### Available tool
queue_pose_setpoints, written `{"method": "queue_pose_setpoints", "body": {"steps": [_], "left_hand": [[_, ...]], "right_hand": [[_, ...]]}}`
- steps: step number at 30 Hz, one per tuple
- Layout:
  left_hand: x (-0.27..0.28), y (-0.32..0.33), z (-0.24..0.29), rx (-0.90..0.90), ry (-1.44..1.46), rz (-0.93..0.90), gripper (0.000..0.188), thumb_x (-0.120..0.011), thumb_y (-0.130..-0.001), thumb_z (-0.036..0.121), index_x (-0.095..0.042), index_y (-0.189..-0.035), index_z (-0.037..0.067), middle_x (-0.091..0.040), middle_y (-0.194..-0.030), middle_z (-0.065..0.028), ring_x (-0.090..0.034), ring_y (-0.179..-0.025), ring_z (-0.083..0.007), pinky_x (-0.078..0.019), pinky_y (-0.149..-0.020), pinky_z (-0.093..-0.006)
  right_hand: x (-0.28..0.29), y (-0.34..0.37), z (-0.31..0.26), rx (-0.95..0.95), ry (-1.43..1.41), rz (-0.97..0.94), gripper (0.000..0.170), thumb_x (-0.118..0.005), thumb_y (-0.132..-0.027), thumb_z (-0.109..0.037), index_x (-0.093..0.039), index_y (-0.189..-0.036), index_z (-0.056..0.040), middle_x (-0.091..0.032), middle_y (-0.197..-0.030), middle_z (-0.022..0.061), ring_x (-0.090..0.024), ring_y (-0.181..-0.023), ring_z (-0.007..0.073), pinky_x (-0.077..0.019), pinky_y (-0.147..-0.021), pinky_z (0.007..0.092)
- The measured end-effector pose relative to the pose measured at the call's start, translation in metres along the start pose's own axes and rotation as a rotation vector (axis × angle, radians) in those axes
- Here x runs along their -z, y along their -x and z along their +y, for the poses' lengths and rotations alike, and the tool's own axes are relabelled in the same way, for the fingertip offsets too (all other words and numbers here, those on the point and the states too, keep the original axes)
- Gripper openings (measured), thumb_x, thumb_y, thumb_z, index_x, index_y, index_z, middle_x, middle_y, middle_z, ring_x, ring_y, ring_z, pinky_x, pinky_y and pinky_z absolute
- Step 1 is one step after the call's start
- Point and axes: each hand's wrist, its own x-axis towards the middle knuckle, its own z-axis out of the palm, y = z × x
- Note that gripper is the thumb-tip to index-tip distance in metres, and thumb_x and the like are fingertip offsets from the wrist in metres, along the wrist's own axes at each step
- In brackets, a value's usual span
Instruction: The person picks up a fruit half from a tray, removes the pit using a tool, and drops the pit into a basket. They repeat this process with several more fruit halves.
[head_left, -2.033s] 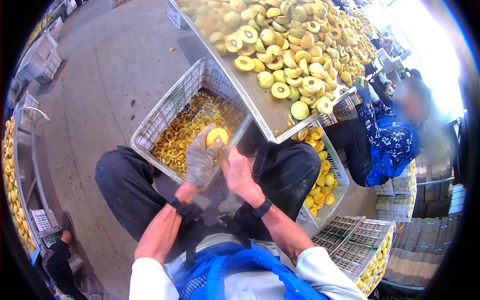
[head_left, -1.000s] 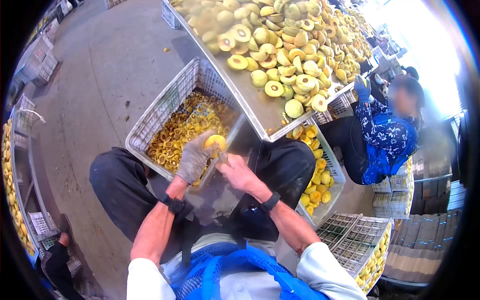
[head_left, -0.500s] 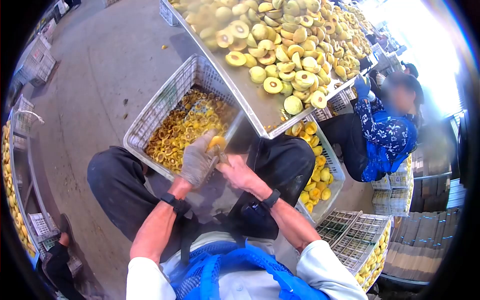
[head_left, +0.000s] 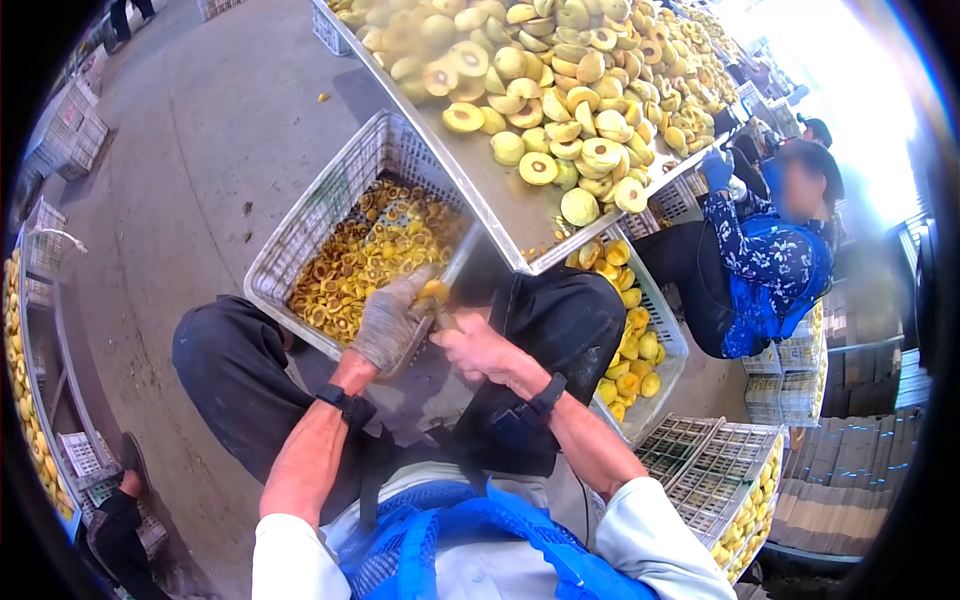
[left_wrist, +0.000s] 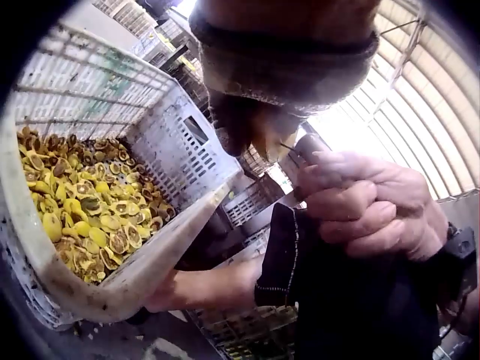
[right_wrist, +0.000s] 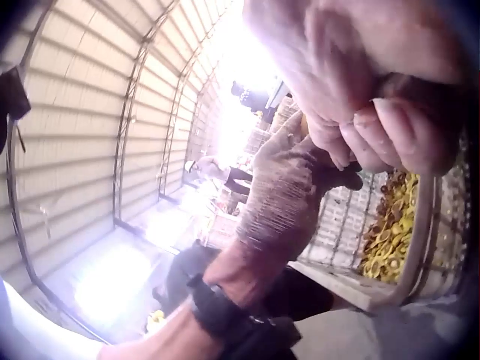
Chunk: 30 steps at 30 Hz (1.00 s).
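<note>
My left hand (head_left: 383, 322), in a thin pale glove, holds a yellow peach half (head_left: 434, 291) over the near edge of a white plastic crate (head_left: 290, 235). My bare right hand (head_left: 478, 350) grips a small tool by its short handle (left_wrist: 309, 148), close to the fruit. In the left wrist view, a thin metal tip (left_wrist: 286, 145) reaches from that handle toward the fruit. The tool's working end is mostly hidden. The crate holds many hollow, brown-edged fruit scraps (head_left: 345, 285). In the right wrist view, my right fingers overlap the glove, hiding the fruit.
A metal table (head_left: 470, 190) heaped with halved peaches (head_left: 538, 169) stands ahead. Beside my right knee, another crate (head_left: 668, 375) holds yellow peach halves (head_left: 628, 372). Stacked crates (head_left: 690, 470) stand to the right, near a seated person in blue (head_left: 775, 260).
The peach half has turned in my left hand, from its cut face showing to a narrower, tilted view. My right hand stays close beside it with the tool. The head view has shifted slightly.
</note>
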Motion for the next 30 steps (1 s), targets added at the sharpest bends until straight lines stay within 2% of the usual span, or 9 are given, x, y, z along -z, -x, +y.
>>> {"method": "queue_pose_setpoints", "body": {"steps": [9,11,15,19,23,26,27,29,30], "left_hand": [[-0.006,0.004,0.005,-0.044,0.002,-0.024,0.048,-0.066,-0.091,0.005,-0.055,-0.137,-0.002,-0.067,-0.124,-0.0194,-0.065,-0.11,-0.0238,-0.0499,-0.097,-0.0323],[-0.006,0.006,0.016,0.205,0.311,-0.063,0.046,-0.065,-0.094,0.012,-0.057,-0.137,-0.001,-0.068,-0.122,-0.0133,-0.064,-0.106,-0.0169,-0.0508,-0.094,-0.0303],[0.016,-0.003,-0.006,0.167,0.505,-0.279,0.051,-0.059,-0.101,0.034,-0.056,-0.137,-0.001,-0.068,-0.119,-0.0084,-0.064,-0.1,-0.0128,-0.0539,-0.087,-0.0279],[0.007,-0.002,-0.036,0.317,0.891,-0.36,0.049,-0.056,-0.102,0.038,-0.06,-0.131,-0.001,-0.069,-0.114,-0.009,-0.068,-0.096,-0.0152,-0.0574,-0.084,-0.0312],[0.007,-0.002,-0.042,0.283,0.844,-0.378,0.041,-0.056,-0.102,0.034,-0.065,-0.123,0.0,-0.07,-0.112,-0.0091,-0.067,-0.096,-0.014,-0.0572,-0.084,-0.0314],[0.005,-0.001,-0.043,0.245,0.786,-0.36,0.031,-0.061,-0.097,0.023,-0.066,-0.121,0.003,-0.071,-0.109,-0.0068,-0.067,-0.095,-0.014,-0.0558,-0.085,-0.0301],[0.009,-0.001,-0.037,0.249,0.785,-0.362,0.031,-0.061,-0.097,0.023,-0.066,-0.121,0.003,-0.071,-0.109,-0.0068,-0.067,-0.095,-0.014,-0.0558,-0.085,-0.0301],[0.018,-0.002,-0.019,-0.268,-0.061,-0.292,0.027,-0.065,-0.09,0.012,-0.068,-0.116,0.005,-0.071,-0.104,-0.0051,-0.066,-0.092,-0.0122,-0.054,-0.081,-0.0298],[0.016,-0.003,-0.02,-0.266,-0.061,-0.293,0.027,-0.065,-0.09,0.012,-0.068,-0.116,0.005,-0.071,-0.104,-0.0051,-0.066,-0.092,-0.0122,-0.054,-0.081,-0.0298]], "right_hand": [[0.003,0.015,0.001,-0.076,-0.21,-0.078,0.021,-0.061,-0.099,-0.02,-0.045,-0.087,-0.016,-0.038,-0.062,-0.0089,-0.034,-0.043,0.0018,-0.0278,-0.035,0.0209],[-0.004,0.019,0.001,-0.059,-0.186,-0.042,0.021,-0.06,-0.1,-0.02,-0.044,-0.086,-0.0162,-0.036,-0.062,-0.0096,-0.031,-0.044,0.0016,-0.025,-0.037,0.021],[-0.003,0.019,0.003,-0.033,-0.068,-0.043,0.017,-0.059,-0.101,-0.021,-0.048,-0.089,-0.0144,-0.035,-0.063,-0.0098,-0.029,-0.045,0.0018,-0.0223,-0.038,0.0218],[-0.005,0.021,0.002,0.029,0.098,-0.083,0.011,-0.058,-0.101,-0.021,-0.054,-0.099,-0.0104,-0.039,-0.062,-0.0075,-0.032,-0.044,0.0031,-0.0248,-0.038,0.0227],[-0.006,0.016,0.008,0.019,0.048,-0.114,0.013,-0.058,-0.101,-0.021,-0.056,-0.099,-0.0084,-0.042,-0.064,-0.0061,-0.034,-0.044,0.0027,-0.0257,-0.038,0.0227],[-0.009,0.014,0.011,0.146,0.385,0.037,0.022,-0.062,-0.098,-0.024,-0.056,-0.097,-0.0035,-0.051,-0.064,0.0043,-0.048,-0.045,0.0165,-0.0383,-0.043,0.0329],[-0.005,0.01,0.018,0.402,0.641,0.151,0.026,-0.064,-0.095,-0.025,-0.055,-0.096,-0.0004,-0.055,-0.067,0.0127,-0.054,-0.055,0.0274,-0.0432,-0.052,0.0395],[-0.005,0.011,0.019,0.657,0.89,0.265,0.03,-0.065,-0.093,-0.025,-0.054,-0.095,0.0027,-0.059,-0.07,0.0211,-0.061,-0.065,0.0383,-0.0481,-0.06,0.0461],[-0.009,0.017,0.011,0.635,0.964,0.28,0.027,-0.065,-0.091,-0.021,-0.053,-0.092,0.0036,-0.06,-0.074,0.0249,-0.061,-0.072,0.0435,-0.0486,-0.067,0.0485]]}}
